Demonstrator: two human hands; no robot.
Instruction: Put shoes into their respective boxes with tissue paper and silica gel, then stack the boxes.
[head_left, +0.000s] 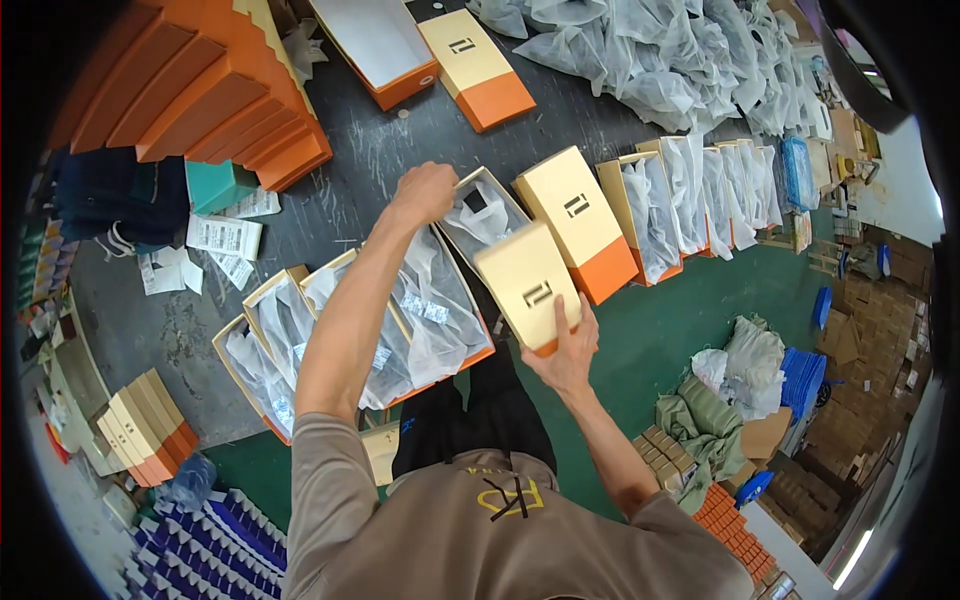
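Note:
A cream lid with an orange end [525, 280] lies slanted over the near part of an open box [465, 232]. My right hand [568, 350] grips the lid's near right corner, thumb on top. At the box's far left corner my left hand [428, 192] is closed; what its fingers hold, if anything, is hidden. White translucent wrapping shows inside the open box. To the left, several open boxes [440, 300] hold goods in the same wrapping, partly behind my left forearm. Right of the lid sits a closed cream and orange box [578, 220].
More open boxes [650, 215] line the table's right side. Wrapped bundles [650, 60] heap at the far right. Orange boxes [200, 90] stack at the far left beside a teal box [218, 187] and paper slips [225, 235]. A closed box [478, 70] lies at the back.

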